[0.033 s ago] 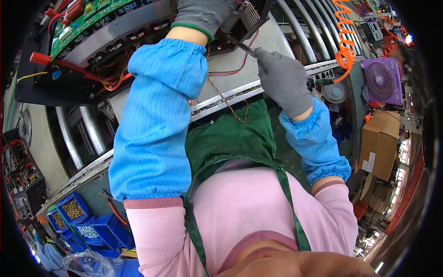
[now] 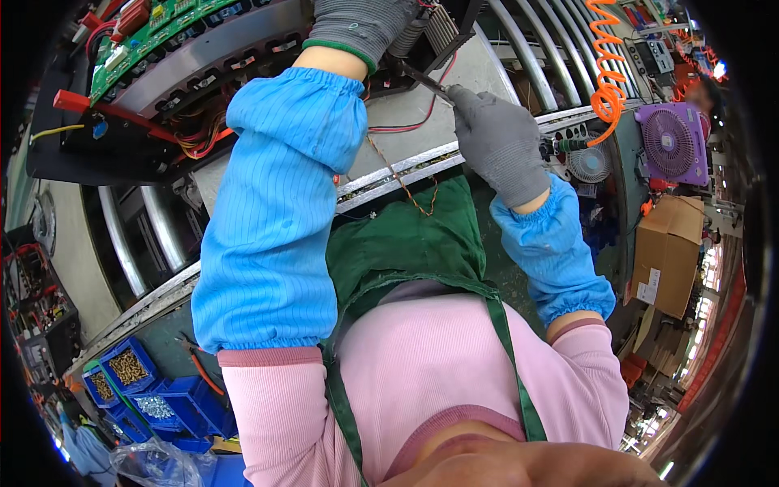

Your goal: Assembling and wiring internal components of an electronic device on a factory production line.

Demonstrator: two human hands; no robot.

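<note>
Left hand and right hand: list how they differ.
The left hand shows a green glove edge; the right hand shows none. The picture's top edge partly cuts off the left hand; the right hand is wholly in view, holding a slim dark tool. Both are gloved in gray.

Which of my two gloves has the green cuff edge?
The one on your left hand, rimmed green at the wrist. The glove on your right hand, holding a slim dark tool, looks plain grey there.
</note>
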